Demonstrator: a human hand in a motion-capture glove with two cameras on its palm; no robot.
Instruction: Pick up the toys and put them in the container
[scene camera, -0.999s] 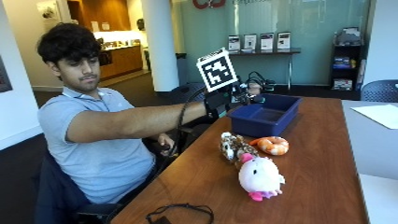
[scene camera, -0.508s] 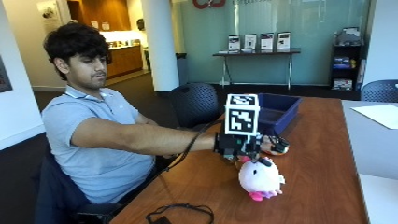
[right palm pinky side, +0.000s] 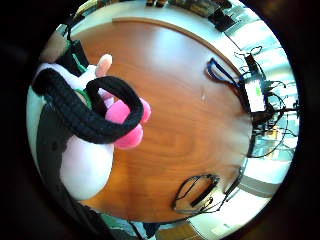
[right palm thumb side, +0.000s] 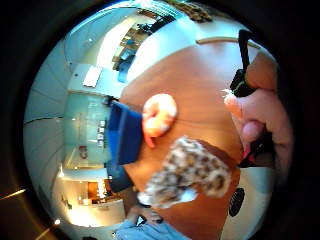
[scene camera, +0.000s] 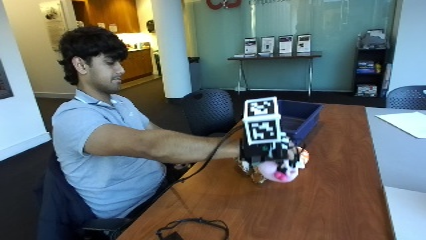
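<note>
Now my gloved right hand (scene camera: 269, 152) has come down from the blue container (scene camera: 301, 117) onto the white-and-pink plush toy (scene camera: 278, 171), and its fingers curl around the toy. A second ago this toy sat free on the wooden table (scene camera: 333, 200). Behind my hand, toward twelve o'clock, the spotted toy (right palm thumb side: 187, 172) and the orange toy (right palm thumb side: 159, 114) wait beside the container. I judge the lift comes next.
</note>
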